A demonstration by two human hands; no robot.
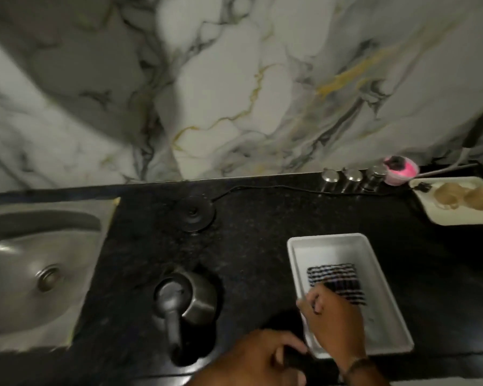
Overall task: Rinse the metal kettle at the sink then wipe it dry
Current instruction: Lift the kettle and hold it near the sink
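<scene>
1. The sink [25,274] is sitting far left of the kettle, its basin holding only the drain [48,277].
2. The kettle [188,295] is standing upright on the black counter [248,218], just right of the sink; its lid is shut and its dark handle is pointing toward the person.
3. The round kettle base [195,214] is lying behind the kettle, apart from it, its cord trailing right along the wall.
4. The left hand [260,358] is resting at the counter edge, right of the kettle's handle and not touching it; its fingers are curling loosely, and I cannot tell whether they are gripping anything.
5. The white tray [379,316] is lying right of the kettle, holding a checked cloth [335,281].
6. The right hand [335,319] is reaching into the tray, fingers bending onto the cloth's near edge; whether it is pinching the cloth is unclear.
7. Three steel tins [353,178] are standing at the wall, behind the tray.
8. A pink tub [400,169] is sitting beside the tins.
9. A pale plate [435,215], far right of the kettle, is holding brownish lumps [463,199], too blurred to name.
</scene>
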